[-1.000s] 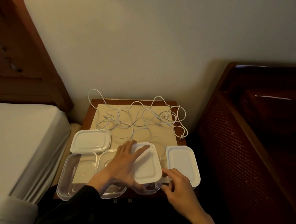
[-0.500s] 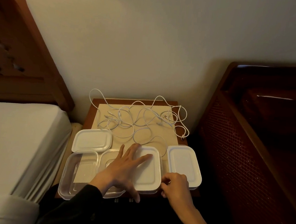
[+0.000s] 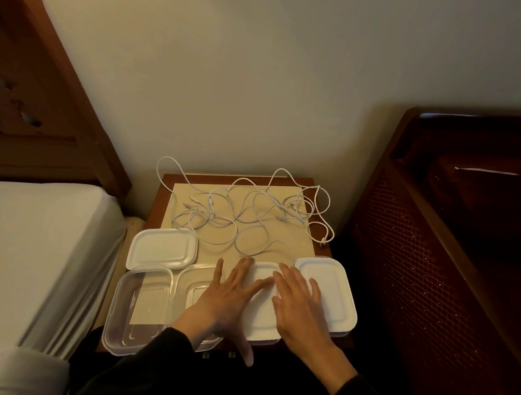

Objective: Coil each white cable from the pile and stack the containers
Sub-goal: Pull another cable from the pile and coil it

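A tangled pile of white cables [image 3: 245,214] lies on the back half of the small wooden bedside table [image 3: 160,196]. Along the front stand an open clear container [image 3: 137,309] at the left and a second clear container [image 3: 194,288] beside it. My left hand [image 3: 230,297] and my right hand [image 3: 301,305] both lie flat, fingers spread, on the white lid [image 3: 260,317] of the middle container. Another lidded container [image 3: 336,292] stands at the right. A loose white lid [image 3: 163,247] rests behind the open containers.
A cream mat [image 3: 293,246] covers the tabletop under the cables. A bed with a white sheet [image 3: 33,258] borders the table on the left. A dark wooden cane-panelled frame [image 3: 433,271] borders it on the right. The wall is close behind.
The lid has been lowered flat onto the middle container. My right hand moved from the lid's front corner up onto its top. My left hand stays pressed on it.
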A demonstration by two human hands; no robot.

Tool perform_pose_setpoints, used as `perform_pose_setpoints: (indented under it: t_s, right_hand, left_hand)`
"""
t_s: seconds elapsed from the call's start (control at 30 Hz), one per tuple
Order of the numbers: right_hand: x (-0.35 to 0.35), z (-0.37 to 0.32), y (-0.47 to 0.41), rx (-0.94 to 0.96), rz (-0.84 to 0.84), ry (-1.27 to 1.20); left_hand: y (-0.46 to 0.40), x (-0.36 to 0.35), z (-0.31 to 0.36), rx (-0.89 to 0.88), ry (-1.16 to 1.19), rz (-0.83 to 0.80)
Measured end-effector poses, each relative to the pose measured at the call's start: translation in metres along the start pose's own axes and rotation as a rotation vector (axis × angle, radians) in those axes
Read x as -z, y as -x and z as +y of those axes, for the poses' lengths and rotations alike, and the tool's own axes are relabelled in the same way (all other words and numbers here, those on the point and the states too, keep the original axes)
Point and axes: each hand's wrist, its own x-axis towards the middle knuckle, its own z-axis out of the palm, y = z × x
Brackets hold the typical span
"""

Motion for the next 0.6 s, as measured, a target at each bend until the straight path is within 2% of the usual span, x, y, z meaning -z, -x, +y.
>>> perform_pose_setpoints:
  t_s: [0.1,0.23,0.5,0.6]
  right_hand:
    - [-0.016,0.002,-0.008,0.041,-0.147,0.095]
    - [-0.027,0.007,-0.009,0.045,-0.169,0.165]
    - [-0.036,0.007,-0.005,0.076,-0.025,0.195]
    - [-0.038,0.005,-0.006,0.077,-0.022,0.187]
  left_hand:
    - [0.0,0.004,0.0,-0.025,0.027,-0.014]
    - [-0.006,0.01,-0.013,-0.078,-0.028,0.002]
    - [-0.009,-0.011,-0.022,-0.067,-0.137,0.139]
    - [-0.008,-0.011,-0.022,-0.059,-0.139,0.111]
